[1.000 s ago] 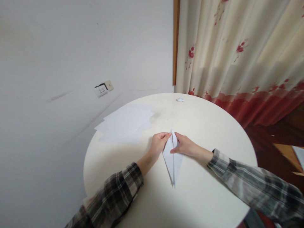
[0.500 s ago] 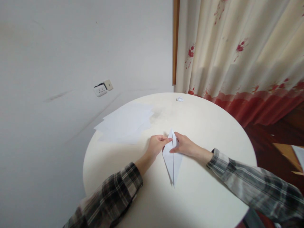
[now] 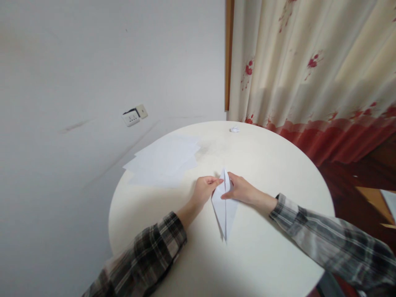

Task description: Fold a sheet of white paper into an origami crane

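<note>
A folded white paper (image 3: 225,210), long and pointed toward me, lies on the round cream table (image 3: 266,247). My left hand (image 3: 204,190) pinches its upper left edge, fingers closed on the paper. My right hand (image 3: 241,189) presses and grips the upper right side near the far tip. Both hands meet at the far end of the folded paper. Plaid sleeves cover both forearms.
A loose stack of white sheets (image 3: 165,161) lies at the table's far left, overhanging the edge. A small crumpled paper scrap (image 3: 234,129) sits at the far rim. A floral curtain (image 3: 309,70) hangs behind at the right; a wall socket (image 3: 133,116) is at the left.
My left hand's fingers have shifted slightly along the paper's upper left edge. The paper and my right hand stay nearly where they were.
</note>
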Demonstrator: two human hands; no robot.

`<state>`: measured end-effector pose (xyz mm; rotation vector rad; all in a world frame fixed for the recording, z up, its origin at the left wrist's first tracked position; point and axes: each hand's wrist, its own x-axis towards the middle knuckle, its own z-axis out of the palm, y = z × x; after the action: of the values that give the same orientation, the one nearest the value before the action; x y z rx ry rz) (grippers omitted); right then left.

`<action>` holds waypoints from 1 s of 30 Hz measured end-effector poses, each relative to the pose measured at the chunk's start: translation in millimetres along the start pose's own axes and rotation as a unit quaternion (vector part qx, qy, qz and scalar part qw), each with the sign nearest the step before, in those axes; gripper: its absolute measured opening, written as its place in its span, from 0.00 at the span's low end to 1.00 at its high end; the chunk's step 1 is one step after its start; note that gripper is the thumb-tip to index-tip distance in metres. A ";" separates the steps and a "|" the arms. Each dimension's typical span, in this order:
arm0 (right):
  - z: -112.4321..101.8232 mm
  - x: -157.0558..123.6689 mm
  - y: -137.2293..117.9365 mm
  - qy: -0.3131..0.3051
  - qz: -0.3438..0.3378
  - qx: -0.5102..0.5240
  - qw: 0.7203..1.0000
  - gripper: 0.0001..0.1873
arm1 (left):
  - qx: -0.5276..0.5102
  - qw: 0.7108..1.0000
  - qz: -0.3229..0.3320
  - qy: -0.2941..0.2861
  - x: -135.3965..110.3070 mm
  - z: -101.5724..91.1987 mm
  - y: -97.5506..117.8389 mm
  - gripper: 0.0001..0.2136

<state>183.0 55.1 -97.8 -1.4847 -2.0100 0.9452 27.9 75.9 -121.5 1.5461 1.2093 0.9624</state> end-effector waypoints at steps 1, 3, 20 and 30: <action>0.2 0.0 0.4 0.000 0.000 -0.005 1.000 0.23 | 0.013 1.000 0.009 -0.002 0.2 0.6 -1.2 0.16; 1.1 -0.2 1.8 0.004 -0.005 -0.021 1.000 0.25 | 0.051 0.998 0.044 0.003 -1.6 2.0 -2.8 0.12; 3.1 -18.0 23.2 0.146 -0.249 -0.199 0.937 0.31 | 0.441 0.791 0.405 -0.122 -40.9 -23.1 -6.6 0.13; 5.3 -22.2 22.2 0.099 -0.345 -0.281 0.890 0.14 | 0.501 0.779 0.364 -0.097 -40.0 -27.7 -10.8 0.14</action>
<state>200.1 36.6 -117.4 -0.8946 -2.4854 -0.0915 -9.5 43.2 -126.0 3.0414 0.9934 0.5355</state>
